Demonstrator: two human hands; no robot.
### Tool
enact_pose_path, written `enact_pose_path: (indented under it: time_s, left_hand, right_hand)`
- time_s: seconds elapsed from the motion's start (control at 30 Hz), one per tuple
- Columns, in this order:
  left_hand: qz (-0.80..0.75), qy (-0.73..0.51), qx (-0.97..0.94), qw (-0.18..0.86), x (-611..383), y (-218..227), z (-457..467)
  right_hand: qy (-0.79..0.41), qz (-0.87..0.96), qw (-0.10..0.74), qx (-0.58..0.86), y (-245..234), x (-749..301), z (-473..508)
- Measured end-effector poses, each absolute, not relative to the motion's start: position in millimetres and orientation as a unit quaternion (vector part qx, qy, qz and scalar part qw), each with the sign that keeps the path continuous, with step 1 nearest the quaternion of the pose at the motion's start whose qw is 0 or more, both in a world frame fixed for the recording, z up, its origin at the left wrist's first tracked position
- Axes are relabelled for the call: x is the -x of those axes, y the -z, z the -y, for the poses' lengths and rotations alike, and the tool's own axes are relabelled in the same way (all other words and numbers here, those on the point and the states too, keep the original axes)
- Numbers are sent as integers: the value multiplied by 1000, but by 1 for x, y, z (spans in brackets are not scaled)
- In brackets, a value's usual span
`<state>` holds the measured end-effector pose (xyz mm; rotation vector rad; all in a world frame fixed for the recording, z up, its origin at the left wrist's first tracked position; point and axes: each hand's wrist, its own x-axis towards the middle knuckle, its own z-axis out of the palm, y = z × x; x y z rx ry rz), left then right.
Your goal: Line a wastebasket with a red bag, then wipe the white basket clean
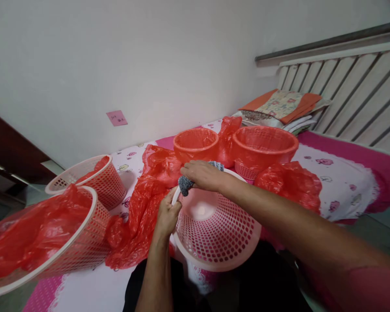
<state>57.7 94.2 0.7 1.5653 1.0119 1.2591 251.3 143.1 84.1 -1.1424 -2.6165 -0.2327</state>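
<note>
Pink mesh basket [216, 236] tilted, inside showing, just below both hands. Left hand [169, 213]: fingers closed on its rim. Right hand [203, 174]: curled tight over grey cloth [184, 185], cloth on rim just beside left-hand grip. Beyond grip: two red-lined baskets [196, 150]. Left of grip: crumpled red plastic [139, 216], then two white-rimmed baskets [92, 236].

Pink note [117, 118] on white wall [182, 60]

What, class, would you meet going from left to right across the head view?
Near pink perforated plastic basket → pink paper note → bare left hand → bare right hand holding fuzzy grey cloth → rightmost round basket covered in red plastic → white slatted panel.
</note>
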Motion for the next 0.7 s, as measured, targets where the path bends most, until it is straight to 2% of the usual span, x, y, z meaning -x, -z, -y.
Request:
enact_pose_path:
  time_s: [0.23, 0.5, 0.7]
  left_hand:
    - [-398, -511, -618, 445, -59, -1, -96]
    - [-420, -553, -554, 460, -56, 4, -101]
    - [-411, -563, -543, 469, -59, 5, -101]
  right_hand:
    - [30, 883, 174, 434, -77, -283, -156]
    - [-59, 764, 216, 605, -59, -323, -157]
    - [-125, 654, 310, 679, -22, -352, -139]
